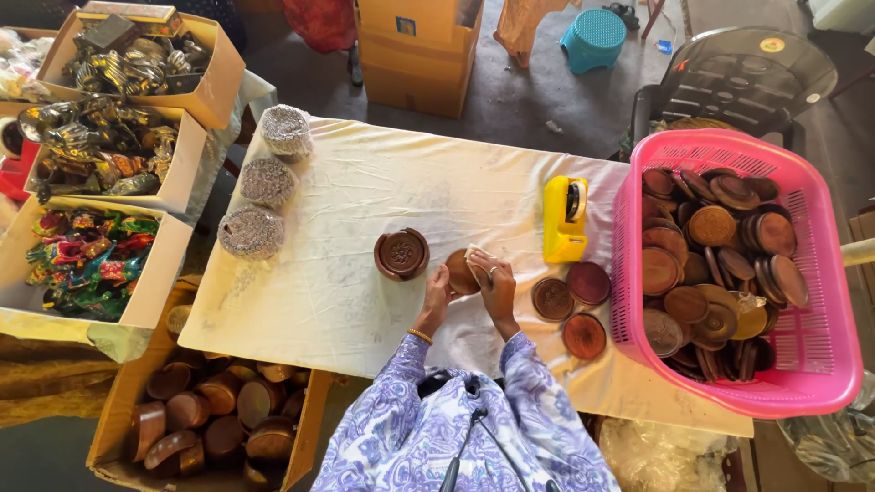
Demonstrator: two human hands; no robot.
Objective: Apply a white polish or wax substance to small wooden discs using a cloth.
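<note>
My left hand [437,293] grips the edge of a round brown wooden disc [459,273] held on edge over the white cloth. Against that disc my right hand [493,278] presses a small pale cloth pad [478,255]. A carved round wooden box [401,253] sits just left of my hands. Three flat wooden lids [574,305] lie on the cloth to the right.
A yellow tape dispenser [565,220] stands right of centre. A pink basket [820,364] full of wooden discs fills the right end of the table. Three wrapped stacks [266,182] lie at the left end. Cardboard boxes [137,301] of metal figures and wooden bowls stand left.
</note>
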